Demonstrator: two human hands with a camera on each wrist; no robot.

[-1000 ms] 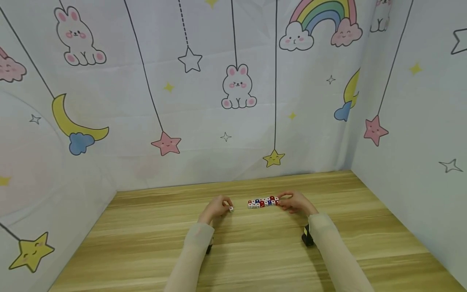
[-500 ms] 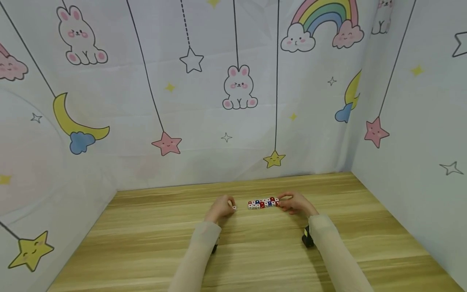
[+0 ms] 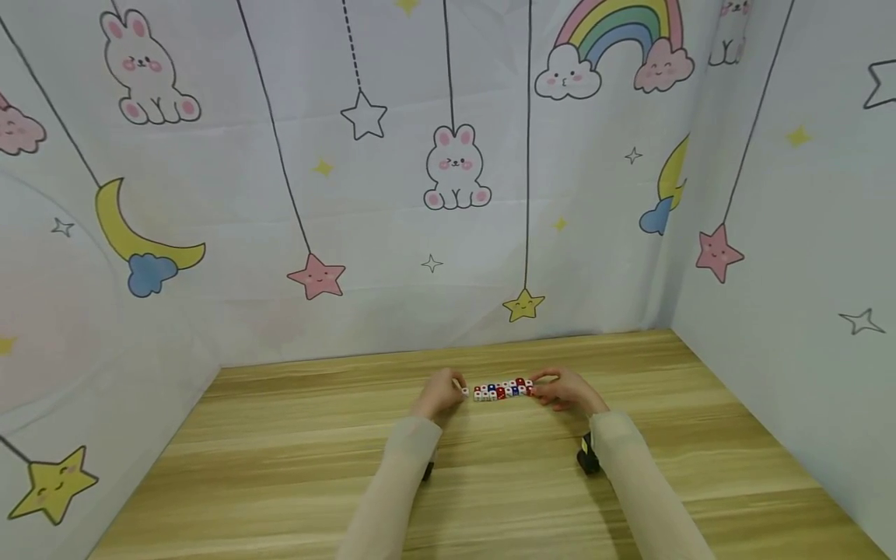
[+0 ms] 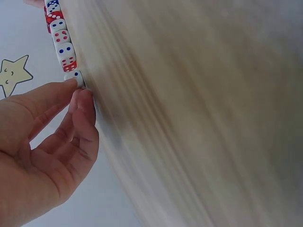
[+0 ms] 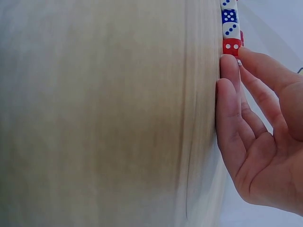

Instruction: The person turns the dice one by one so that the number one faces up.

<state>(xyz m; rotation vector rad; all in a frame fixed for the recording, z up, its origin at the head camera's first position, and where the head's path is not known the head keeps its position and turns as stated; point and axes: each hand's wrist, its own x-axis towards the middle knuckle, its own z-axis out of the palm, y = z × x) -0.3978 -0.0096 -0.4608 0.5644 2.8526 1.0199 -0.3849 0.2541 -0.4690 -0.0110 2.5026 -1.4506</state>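
Observation:
Two rows of small red, white and blue dice [image 3: 502,390] lie side by side on the wooden table [image 3: 315,459]. My left hand [image 3: 439,393] pinches a single white die [image 4: 75,77] between thumb and fingertips, right at the left end of the rows. Its blue pip faces the left wrist camera. At the other end, my right hand [image 3: 570,390] rests with bent, relaxed fingers. Its fingertips touch the end by a red die [image 5: 231,47], and the fingers partly hide the last dice there.
A white cloth wall [image 3: 392,311] printed with bunnies, stars and a rainbow rises behind the table's back edge. Another printed wall [image 3: 784,350] stands on the right. Black wrist cameras [image 3: 588,455] sit under the sleeves.
My left hand has carried the white die to the right, from a short gap away up to the left end of the rows. My right hand has stayed in place.

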